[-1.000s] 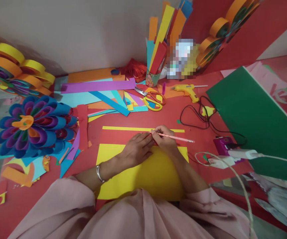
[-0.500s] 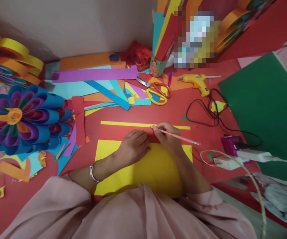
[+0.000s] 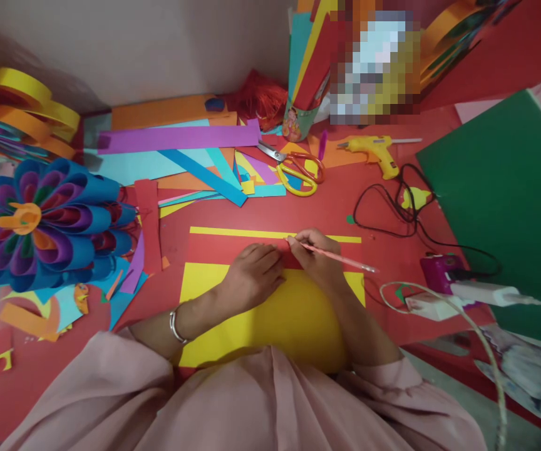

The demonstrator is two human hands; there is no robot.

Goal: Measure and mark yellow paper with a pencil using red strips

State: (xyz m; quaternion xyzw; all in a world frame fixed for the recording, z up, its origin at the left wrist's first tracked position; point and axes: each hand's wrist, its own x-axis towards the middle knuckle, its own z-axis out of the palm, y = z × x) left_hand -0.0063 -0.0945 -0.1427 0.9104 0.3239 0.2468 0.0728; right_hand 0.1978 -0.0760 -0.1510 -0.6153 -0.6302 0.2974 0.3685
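Observation:
A yellow paper sheet (image 3: 205,326) lies in front of me. Across its upper part runs a red paper band (image 3: 211,248), with a thin yellow strip (image 3: 233,231) showing beyond it. My left hand (image 3: 256,275) rests palm down over the band and the sheet, fingers slightly bent and side by side; its thumb is mostly hidden. In my right hand (image 3: 320,260) is a slim pink pencil (image 3: 340,257), pinched near its point. That point is at the upper part of the red band, close to the left fingertips. The pencil slants down to the right.
Yellow- and orange-handled scissors (image 3: 298,172) lie among paper strips (image 3: 176,138). Behind them stands a cup (image 3: 298,124) of rolled paper. A yellow glue gun (image 3: 374,150), black cord (image 3: 383,235) and green board (image 3: 500,188) are at right. A blue paper flower (image 3: 77,216) sits at left.
The camera view has shifted very slightly. Both hands and the pencil stay almost where they were.

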